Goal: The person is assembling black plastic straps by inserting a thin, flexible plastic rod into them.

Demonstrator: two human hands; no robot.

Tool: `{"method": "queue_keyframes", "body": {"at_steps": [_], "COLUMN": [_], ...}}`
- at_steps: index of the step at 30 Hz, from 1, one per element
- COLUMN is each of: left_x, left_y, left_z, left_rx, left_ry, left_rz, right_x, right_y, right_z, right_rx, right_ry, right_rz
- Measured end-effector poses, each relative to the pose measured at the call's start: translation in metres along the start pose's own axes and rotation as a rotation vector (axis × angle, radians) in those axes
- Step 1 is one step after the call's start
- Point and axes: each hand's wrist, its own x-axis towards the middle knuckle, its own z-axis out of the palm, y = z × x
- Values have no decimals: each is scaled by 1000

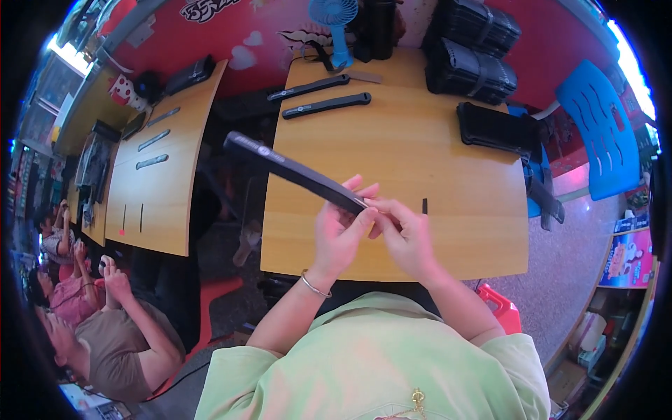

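A: State the position of the item being worked.
B: One long black strap-like piece (297,173), pale print near its far end, held in the air over the front left part of the wooden surface (448,168). It is tilted, far end up and to the left.

A: Condition of the hands?
B: Left hand (336,236) gripping the near end between thumb and fingers. Right hand (404,239) pinching at that same end; exact fingertip contact is partly hidden.

A: Step in hand?
B: In my judgement, detail work on the near end, by fingertip. Whether it is fastening, folding or checking, I cannot tell.

A: What does the next move call for?
B: I judge a steady left grip, with the right fingers kept precise, since the long free end could swing.

A: Other items noted?
B: Two similar black pieces, an upper one (308,88) and a lower one (326,106), toward the far left corner; a short black strip (425,206) lies just beyond the right hand.
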Motion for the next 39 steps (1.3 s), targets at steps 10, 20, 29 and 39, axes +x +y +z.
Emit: {"method": "queue_keyframes", "body": {"at_steps": [10, 20, 29, 39], "left_x": [6, -1, -1, -1], "left_y": [11, 23, 8, 8], "left_z": [-7, -11, -15, -1], "left_rx": [164, 176, -29, -155], "left_ry": [-244, -405, -304, -72], "left_rz": [-71, -235, -306, -391], "right_x": [11, 20, 7, 2], "right_y": [-8, -25, -33, -30], "right_z": [-20, -39, -54, -47], "right_rx": [-59, -408, -698, -445], "right_ry": [11, 179, -7, -128], "right_rz": [-45, -286, -368, -330]}}
